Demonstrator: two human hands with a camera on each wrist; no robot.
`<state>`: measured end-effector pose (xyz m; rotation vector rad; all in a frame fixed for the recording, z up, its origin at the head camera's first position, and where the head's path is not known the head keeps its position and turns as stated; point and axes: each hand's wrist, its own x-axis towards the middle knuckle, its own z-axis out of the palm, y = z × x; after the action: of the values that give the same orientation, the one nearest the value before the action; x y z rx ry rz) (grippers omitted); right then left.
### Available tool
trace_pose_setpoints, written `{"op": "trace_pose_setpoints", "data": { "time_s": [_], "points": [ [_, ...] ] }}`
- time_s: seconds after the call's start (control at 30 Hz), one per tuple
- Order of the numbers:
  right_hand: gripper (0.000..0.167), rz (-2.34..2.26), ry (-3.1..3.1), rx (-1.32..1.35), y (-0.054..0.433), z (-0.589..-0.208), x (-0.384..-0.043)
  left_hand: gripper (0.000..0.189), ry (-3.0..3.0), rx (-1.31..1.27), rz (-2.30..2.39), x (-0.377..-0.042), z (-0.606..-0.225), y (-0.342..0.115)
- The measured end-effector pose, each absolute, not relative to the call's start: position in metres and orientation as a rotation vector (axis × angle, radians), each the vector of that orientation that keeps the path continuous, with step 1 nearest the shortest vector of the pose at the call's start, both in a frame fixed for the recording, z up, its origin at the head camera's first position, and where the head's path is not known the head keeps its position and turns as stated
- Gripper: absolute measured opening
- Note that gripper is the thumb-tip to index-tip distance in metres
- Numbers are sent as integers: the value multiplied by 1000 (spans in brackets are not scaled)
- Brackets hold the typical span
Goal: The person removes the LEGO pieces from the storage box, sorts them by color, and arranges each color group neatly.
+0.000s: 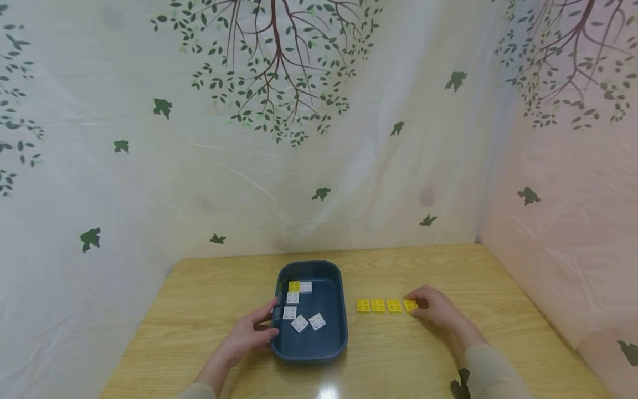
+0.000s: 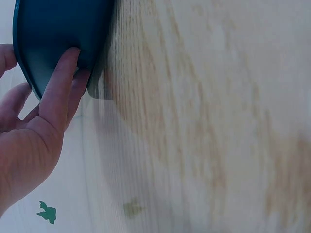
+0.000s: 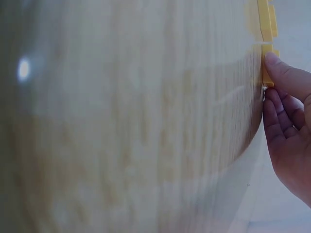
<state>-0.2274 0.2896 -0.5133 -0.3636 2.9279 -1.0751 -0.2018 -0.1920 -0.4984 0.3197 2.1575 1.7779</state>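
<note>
In the head view a dark blue tray (image 1: 324,346) lies on the table, holding several white bricks (image 1: 317,321) and one yellow toy brick (image 1: 294,286). My left hand (image 1: 246,332) touches the tray's left wall; in the left wrist view its fairly straight fingers (image 2: 60,90) rest against the outside of the tray (image 2: 65,29). Right of the tray, several yellow bricks (image 1: 377,305) form a row. At the row's right end my right hand (image 1: 438,307) pinches the last yellow brick (image 1: 410,305) between thumb and fingers. The right wrist view shows that brick (image 3: 267,73) on the tabletop.
The wooden table (image 1: 399,354) ends at a hanging white sheet (image 1: 374,210) with printed trees and birds behind it. Another stretch of sheet (image 1: 563,249) borders the right side. A gap of bare wood separates tray and row.
</note>
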Motion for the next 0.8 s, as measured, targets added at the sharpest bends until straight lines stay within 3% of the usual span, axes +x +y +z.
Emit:
{"op": "trace_pose_setpoints", "data": {
  "time_s": [0.8],
  "points": [
    [32,-1240,2904,-327,294,-512,-229,74,2154,312,1806,-201,-502,-191]
  ]
}}
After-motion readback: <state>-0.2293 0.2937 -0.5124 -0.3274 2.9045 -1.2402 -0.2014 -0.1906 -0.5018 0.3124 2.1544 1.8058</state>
